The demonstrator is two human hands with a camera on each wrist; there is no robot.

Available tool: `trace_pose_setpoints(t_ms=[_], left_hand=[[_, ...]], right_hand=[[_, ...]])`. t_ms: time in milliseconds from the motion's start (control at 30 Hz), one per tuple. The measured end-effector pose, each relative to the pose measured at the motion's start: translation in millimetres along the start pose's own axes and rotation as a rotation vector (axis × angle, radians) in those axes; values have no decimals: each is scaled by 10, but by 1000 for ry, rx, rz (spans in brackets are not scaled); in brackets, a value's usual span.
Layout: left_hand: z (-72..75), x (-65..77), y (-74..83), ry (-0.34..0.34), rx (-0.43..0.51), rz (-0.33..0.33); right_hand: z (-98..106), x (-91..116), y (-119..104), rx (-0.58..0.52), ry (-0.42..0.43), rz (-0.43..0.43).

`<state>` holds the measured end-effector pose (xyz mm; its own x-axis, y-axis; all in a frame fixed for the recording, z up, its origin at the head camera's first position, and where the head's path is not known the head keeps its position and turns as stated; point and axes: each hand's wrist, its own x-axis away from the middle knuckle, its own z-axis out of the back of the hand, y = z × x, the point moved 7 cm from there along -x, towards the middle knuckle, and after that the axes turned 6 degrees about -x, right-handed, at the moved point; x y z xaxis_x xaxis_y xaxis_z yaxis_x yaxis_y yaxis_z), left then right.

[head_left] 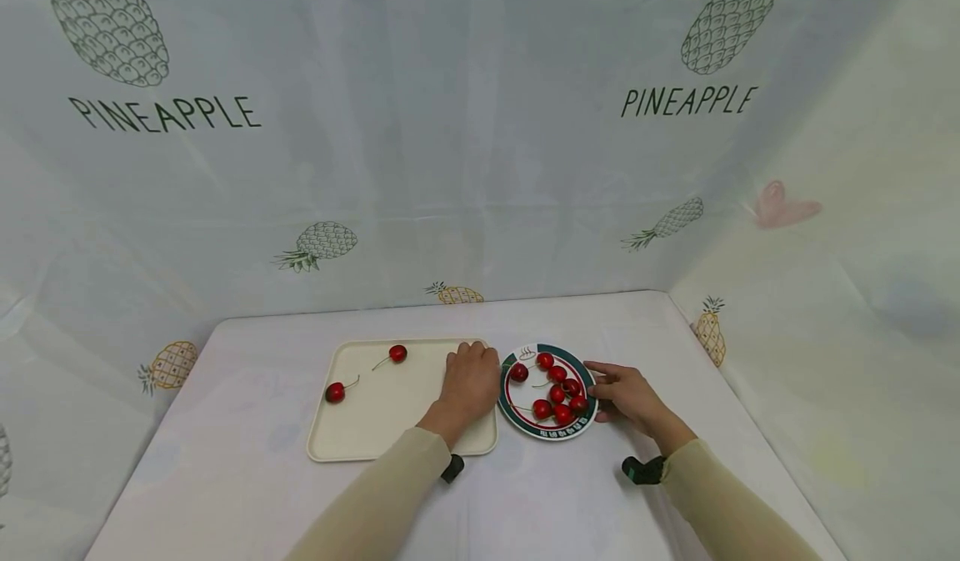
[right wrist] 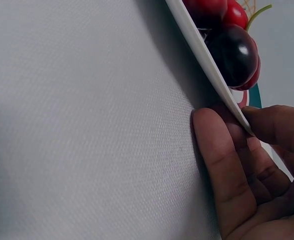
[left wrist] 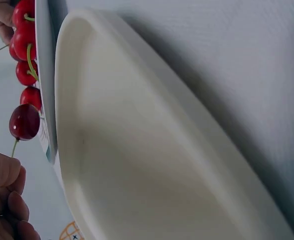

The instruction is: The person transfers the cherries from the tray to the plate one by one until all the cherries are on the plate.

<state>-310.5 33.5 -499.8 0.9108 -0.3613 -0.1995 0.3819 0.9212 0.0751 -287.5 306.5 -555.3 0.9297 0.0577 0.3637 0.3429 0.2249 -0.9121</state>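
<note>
My left hand (head_left: 474,379) is over the right edge of the cream tray (head_left: 390,436). In the left wrist view its fingertips pinch the green stem of a dark red cherry (left wrist: 24,122), which is at the plate's left side; whether it touches the plate I cannot tell. The round plate (head_left: 511,417), white with a dark green and red border, carries several red cherries (head_left: 557,374). My right hand (head_left: 628,396) grips the plate's right rim, thumb on top and fingers beneath. Two cherries with stems, an upper one (head_left: 397,353) and a left one (head_left: 335,393), lie in the tray.
A white cloth covers the table (head_left: 247,461), and a pineapple-printed curtain (head_left: 480,144) hangs behind and at both sides. The plate sits close against the tray's right side. Dark wrist devices (head_left: 642,470) show below both hands.
</note>
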Motion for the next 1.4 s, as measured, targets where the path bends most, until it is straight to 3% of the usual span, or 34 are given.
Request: trace_pose_setpoints(t_ms=[267,500,667,900,1167,1400], left_hand=[[-10,-8,87,11,1,-3],[-33,-16,108,-53,-29,31],[-81,-42,164,-77,-52,17],[-97,-77,243,-77,-88,0],[-58,-84,274,-43,-45,63],[-93,-79,372,-66,-75,21]], right_hand=[[4,9,1,-2,6,-7],[1,12,1,-7,16,-9],[3,13,6,-6,18,-12],[2,12,7,-10,11,-7],[1,14,13,-17,10,-7],[0,12,13,-13,15,-11]])
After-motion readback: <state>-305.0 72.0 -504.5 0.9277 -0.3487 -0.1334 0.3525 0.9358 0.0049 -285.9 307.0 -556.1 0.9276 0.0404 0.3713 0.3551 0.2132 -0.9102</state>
